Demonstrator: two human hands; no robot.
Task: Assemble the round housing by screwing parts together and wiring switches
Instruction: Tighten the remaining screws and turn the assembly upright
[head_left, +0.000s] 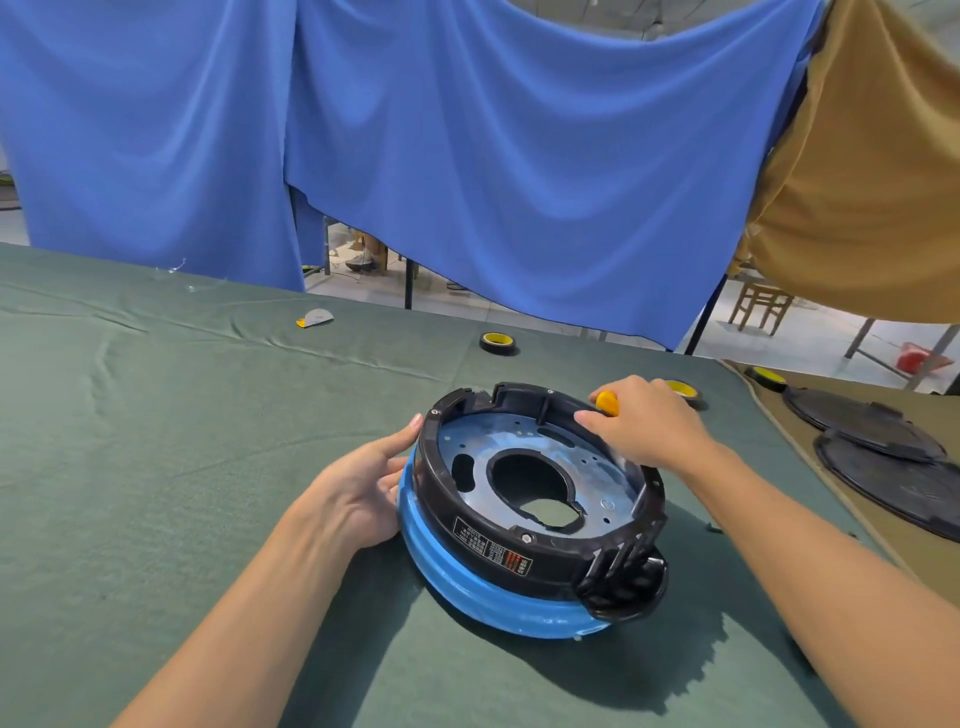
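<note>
The round housing (519, 561) lies on the green table cloth, a black ring with a label on a blue base, and a bluish metal plate (519, 441) with a large centre hole inside it. My left hand (363, 493) rests against the housing's left side, fingers fairly straight along the rim. My right hand (644, 426) grips a yellow-handled screwdriver (607, 402) at the far right inner edge of the ring; its shaft and tip are hidden behind my hand.
Two tape rolls (496, 343) (683, 389) lie beyond the housing, a third (766, 378) at the right. Black round covers (878, 447) lie on a tan cloth at the right. A small grey and yellow piece (316, 318) lies far left. Blue drapes hang behind.
</note>
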